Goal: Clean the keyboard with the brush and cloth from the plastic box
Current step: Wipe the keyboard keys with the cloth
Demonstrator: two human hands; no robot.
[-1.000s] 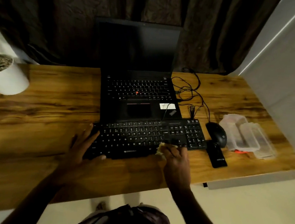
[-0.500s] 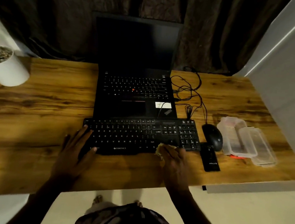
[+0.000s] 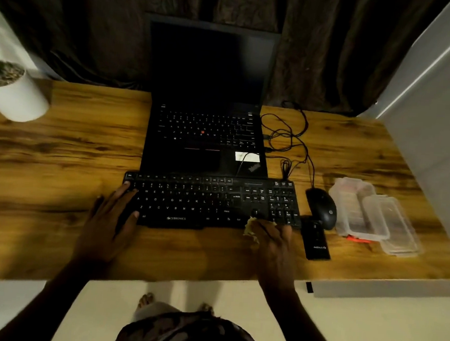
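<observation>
At the near edge of the desk point(image 3: 58, 157), dead centre, the black keyboard point(image 3: 210, 201) lies flat, and both hands are on it. The left hand point(image 3: 110, 215) lies on the keyboard's left end, fingers spread across the keys and thumb on its near rim. Over at the keyboard's near right corner, the right hand point(image 3: 272, 241) has its fingers close together and fairly straight, pressing a pale crumpled cloth point(image 3: 250, 227) against the keys just left of the number pad. A bunch of the cloth pokes out on the thumb side.

Behind the keyboard and touching its far rim, an open laptop point(image 3: 205, 131) sits with a dark screen, reaching toward the desk's far edge. Loose cables point(image 3: 288, 137) curl beside it on the right.

Just right of the keyboard there's a black mouse point(image 3: 322, 207), with a small black device point(image 3: 316, 240) in front of it. Toward the right edge stands the clear plastic box point(image 3: 355, 207), its lid point(image 3: 391, 226) leaning against it. An orange-red sliver point(image 3: 358, 238) shows under the box's near side, too little to identify.

At the far left corner, a white plant pot point(image 3: 14, 94).
</observation>
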